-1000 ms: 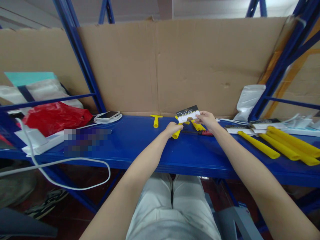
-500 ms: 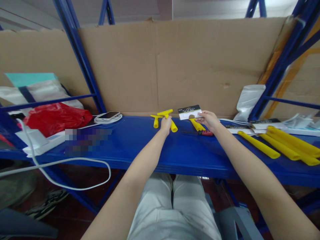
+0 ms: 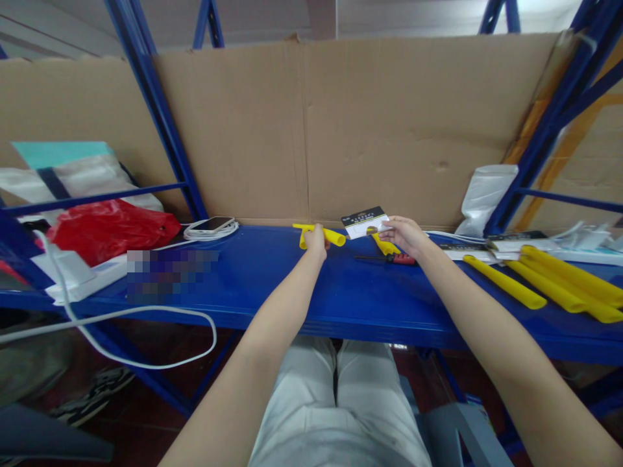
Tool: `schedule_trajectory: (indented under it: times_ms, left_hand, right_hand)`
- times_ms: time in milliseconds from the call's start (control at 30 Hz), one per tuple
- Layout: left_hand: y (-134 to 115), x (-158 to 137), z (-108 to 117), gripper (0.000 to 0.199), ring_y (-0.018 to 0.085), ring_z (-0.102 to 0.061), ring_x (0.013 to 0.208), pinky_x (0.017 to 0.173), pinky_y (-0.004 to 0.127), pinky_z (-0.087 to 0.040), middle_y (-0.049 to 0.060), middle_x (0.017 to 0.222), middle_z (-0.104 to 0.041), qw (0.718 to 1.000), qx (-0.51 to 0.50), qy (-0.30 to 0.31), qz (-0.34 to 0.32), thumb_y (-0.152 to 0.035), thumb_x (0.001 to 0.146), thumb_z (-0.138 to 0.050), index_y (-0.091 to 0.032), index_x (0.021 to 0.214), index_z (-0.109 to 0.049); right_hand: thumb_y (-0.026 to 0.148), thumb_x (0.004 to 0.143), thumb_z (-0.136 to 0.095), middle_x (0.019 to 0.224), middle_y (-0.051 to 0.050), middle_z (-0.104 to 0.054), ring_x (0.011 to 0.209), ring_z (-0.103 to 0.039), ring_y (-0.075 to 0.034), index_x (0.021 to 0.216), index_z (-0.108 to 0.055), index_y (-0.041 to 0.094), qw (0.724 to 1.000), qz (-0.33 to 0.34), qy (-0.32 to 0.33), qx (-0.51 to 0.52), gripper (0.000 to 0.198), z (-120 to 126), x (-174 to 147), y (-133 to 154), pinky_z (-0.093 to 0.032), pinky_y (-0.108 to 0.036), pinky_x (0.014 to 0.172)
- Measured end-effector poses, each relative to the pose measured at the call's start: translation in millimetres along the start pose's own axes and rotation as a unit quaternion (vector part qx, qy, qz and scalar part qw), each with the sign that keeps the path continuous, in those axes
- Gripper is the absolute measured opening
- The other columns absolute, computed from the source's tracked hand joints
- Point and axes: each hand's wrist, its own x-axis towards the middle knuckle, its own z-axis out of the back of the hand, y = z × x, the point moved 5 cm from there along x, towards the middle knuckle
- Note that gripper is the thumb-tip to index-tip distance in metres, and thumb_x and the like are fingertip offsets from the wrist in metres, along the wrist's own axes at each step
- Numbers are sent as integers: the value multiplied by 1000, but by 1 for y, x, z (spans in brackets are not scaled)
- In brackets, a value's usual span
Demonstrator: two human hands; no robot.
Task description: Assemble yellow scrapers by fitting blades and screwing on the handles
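My left hand (image 3: 316, 242) is closed around a yellow T-shaped piece with a thick tubular handle (image 3: 335, 237), whose open end points right. Its other end is covered by my fingers. Just left of that hand, a second yellow T-shaped piece (image 3: 302, 228) is partly hidden. Between the fingertips of my right hand (image 3: 403, 235) is a black-and-white printed card (image 3: 364, 222) with a cut-out, tilted above the table. Below the card lies another yellow piece (image 3: 386, 246), partly covered. A screwdriver with a red handle (image 3: 401, 259) rests beside it.
Several long yellow tubes (image 3: 506, 283) lie on the right of the blue table (image 3: 350, 305), near packaged items and a white pouch (image 3: 487, 198). Leftward are a phone (image 3: 214, 224) on a coiled cable, a power strip (image 3: 92, 282) and a red bag (image 3: 111, 227). Cardboard (image 3: 233, 130) stands behind.
My left hand has turned the T-shaped piece, so its tube swings from pointing down toward the right. The card has tilted and shifted slightly left in my right hand.
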Motion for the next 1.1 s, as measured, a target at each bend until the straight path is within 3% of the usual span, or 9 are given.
schedule_trajectory:
  times_ms: [233,533,767,1100]
  left_hand:
    - [-3,-6,0,17,8,-54,42,40,18,-32,-2,67,-59,999,-44,20,-13,-21,81,-52,-17,97,-53]
    - [2,-15,-17,17,7,-55,44,44,17,-39,-1,66,-61,991,-59,118,3,-16,81,-56,-15,98,-56]
    - [6,-14,-19,14,7,-52,41,46,17,-41,-2,60,-58,987,-70,141,43,-21,83,-55,-15,95,-56]
    - [12,-9,-24,16,7,-50,39,41,18,-37,-2,53,-58,982,-72,168,46,-31,77,-62,-16,84,-61]
  right_hand:
    - [2,80,-51,60,-3,-64,47,-59,-9,68,-52,15,998,-21,49,-14,18,-3,0,-6,-51,-20,53]
    - [4,80,-54,58,-2,-64,48,-59,-8,67,-51,16,996,-30,66,-58,18,-8,-4,-11,-51,-19,55]
    - [5,77,-59,60,-1,-62,50,-56,-6,64,-50,16,997,-6,71,-38,19,-7,-2,-10,-48,-17,55]
    - [18,74,-68,59,3,-60,53,-57,-6,62,-47,17,995,48,85,-17,24,-6,-1,-6,-49,-19,61]
